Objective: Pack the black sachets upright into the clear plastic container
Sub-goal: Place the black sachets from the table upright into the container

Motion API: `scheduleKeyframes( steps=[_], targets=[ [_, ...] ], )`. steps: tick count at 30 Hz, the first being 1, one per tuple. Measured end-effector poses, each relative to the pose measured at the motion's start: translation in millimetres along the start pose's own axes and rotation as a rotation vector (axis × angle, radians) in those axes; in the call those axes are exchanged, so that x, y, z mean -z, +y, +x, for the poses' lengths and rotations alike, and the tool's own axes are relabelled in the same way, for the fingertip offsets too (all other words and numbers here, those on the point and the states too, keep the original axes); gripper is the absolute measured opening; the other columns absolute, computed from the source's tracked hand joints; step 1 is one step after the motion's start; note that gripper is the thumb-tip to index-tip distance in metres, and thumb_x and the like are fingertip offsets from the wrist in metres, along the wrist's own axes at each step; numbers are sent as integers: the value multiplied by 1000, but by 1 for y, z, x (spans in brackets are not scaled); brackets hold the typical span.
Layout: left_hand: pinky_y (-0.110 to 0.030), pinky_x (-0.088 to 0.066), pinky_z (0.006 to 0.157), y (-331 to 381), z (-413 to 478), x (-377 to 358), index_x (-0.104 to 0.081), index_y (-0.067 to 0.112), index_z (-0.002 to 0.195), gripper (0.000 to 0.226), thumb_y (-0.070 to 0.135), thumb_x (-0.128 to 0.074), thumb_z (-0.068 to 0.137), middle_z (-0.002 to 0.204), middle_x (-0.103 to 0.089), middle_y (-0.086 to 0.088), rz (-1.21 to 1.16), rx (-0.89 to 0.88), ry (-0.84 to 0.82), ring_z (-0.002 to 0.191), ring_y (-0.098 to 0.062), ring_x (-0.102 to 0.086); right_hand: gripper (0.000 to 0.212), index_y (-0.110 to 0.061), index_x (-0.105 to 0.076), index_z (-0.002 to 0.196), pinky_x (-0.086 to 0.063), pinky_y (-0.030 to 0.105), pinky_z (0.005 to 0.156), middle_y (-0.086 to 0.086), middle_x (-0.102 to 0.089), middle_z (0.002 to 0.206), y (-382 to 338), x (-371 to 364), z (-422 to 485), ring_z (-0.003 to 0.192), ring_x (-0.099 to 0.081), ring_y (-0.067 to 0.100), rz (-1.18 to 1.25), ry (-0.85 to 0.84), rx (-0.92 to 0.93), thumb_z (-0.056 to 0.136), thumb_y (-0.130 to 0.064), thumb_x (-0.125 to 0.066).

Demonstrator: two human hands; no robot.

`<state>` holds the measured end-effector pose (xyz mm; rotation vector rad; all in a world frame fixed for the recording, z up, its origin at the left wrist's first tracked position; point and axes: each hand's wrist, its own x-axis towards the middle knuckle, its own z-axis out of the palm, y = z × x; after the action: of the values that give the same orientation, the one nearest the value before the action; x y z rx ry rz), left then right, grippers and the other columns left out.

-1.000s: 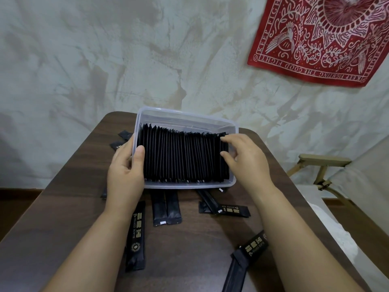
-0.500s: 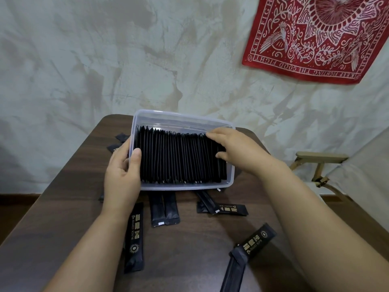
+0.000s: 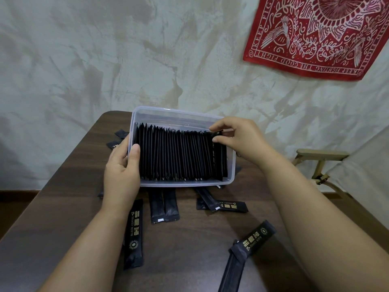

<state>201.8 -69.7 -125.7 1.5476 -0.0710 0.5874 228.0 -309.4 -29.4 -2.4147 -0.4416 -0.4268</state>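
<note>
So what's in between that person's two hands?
In the head view, a packed row of black sachets stands upright in the clear plastic container, spanning from left hand to right hand.

The dark wood table (image 3: 189, 260) has rounded far corners and carries a clear plastic container (image 3: 185, 183), which stands toward its far end. Loose black sachets lie flat on the wood around it. At the far left, two sachet ends (image 3: 122, 134) show beside the container's left wall. Just near of the container, a side-by-side pair (image 3: 164, 207) lies with its far ends hidden at the near wall. To its right is a crossed pair (image 3: 221, 205), one showing gold print. Nearer and left, a single printed sachet (image 3: 134, 232) lies lengthwise. At near right, a slanted printed sachet (image 3: 254, 239) touches a plain sachet (image 3: 231, 272) that runs out of view.
</note>
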Motion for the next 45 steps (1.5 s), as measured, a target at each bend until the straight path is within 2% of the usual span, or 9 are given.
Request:
scheduleKeyframes(
  steps=[8, 13, 16, 19, 24, 29, 33, 36, 45],
  targets=[
    [-21, -40, 106, 0, 0, 0, -57, 26, 134, 33, 21, -45, 104, 133, -59, 3, 16, 17, 12, 116, 7, -54, 19, -27, -68, 79, -42, 13, 67, -22, -60, 65, 5, -10, -6, 60, -50, -5, 152, 175, -101, 80, -9, -72],
    [-20, -40, 105, -1, 1, -1, -57, 26, 135, 33, 22, -45, 104, 133, -59, 2, -3, 18, 7, 117, 7, -54, 27, -28, -62, 72, -47, 19, 67, -8, -70, 80, 5, -13, -2, 75, -63, 5, 300, 228, -186, 78, -4, -72],
    [-12, -40, 101, -2, 1, 0, -56, 27, 135, 33, 22, -45, 104, 134, -58, 4, -9, 28, 8, 117, 10, -54, 24, -22, -61, 71, -50, 20, 56, 4, -71, 81, 2, -12, 0, 70, -63, 13, 360, 246, -247, 79, -1, -71],
    [-19, -40, 105, -3, 1, 0, -56, 30, 134, 32, 23, -45, 104, 134, -58, 3, -11, 20, 6, 118, 8, -54, 24, -19, -60, 71, -52, 19, 54, 10, -70, 82, 0, -12, 5, 64, -62, 14, 398, 250, -293, 80, 1, -70],
    [-34, -38, 113, -4, 2, -1, -56, 33, 132, 32, 22, -45, 104, 133, -59, 3, -15, 18, 10, 125, -1, -52, 25, -26, -61, 76, -50, 21, 55, 5, -71, 89, -1, -16, 5, 67, -64, 12, 268, 201, -261, 83, -3, -68],
    [-34, -38, 113, -3, 2, -1, -56, 39, 128, 30, 23, -46, 104, 131, -60, 6, -20, 14, 19, 124, 0, -52, 20, -26, -67, 96, -46, 15, 68, -8, -64, 77, -4, -17, -14, 70, -60, 8, 49, 217, -189, 83, -11, -70],
    [-36, -38, 113, -6, 2, -1, -57, 37, 129, 30, 24, -46, 104, 130, -61, 6, -12, 9, 22, 125, -3, -52, 25, -17, -69, 109, -44, 16, 74, -4, -63, 87, 0, -23, -43, 74, -54, 9, -243, 240, -106, 83, -13, -69],
    [-35, -38, 113, -7, 3, -1, -57, 30, 133, 32, 25, -46, 104, 132, -60, 5, -11, 18, 29, 125, -2, -52, 33, -18, -65, 118, -49, 33, 83, -8, -64, 81, 3, -31, -56, 84, -60, 13, -321, 147, -207, 86, -23, -68],
    [-36, -39, 112, -9, 2, 0, -59, 28, 133, 32, 27, -45, 104, 130, -61, 5, 0, 8, 19, 125, -4, -53, 30, -22, -64, 115, -51, 31, 81, -9, -65, 82, 0, -38, -53, 96, -62, 14, -295, 131, -375, 87, -28, -65]
  ],
)
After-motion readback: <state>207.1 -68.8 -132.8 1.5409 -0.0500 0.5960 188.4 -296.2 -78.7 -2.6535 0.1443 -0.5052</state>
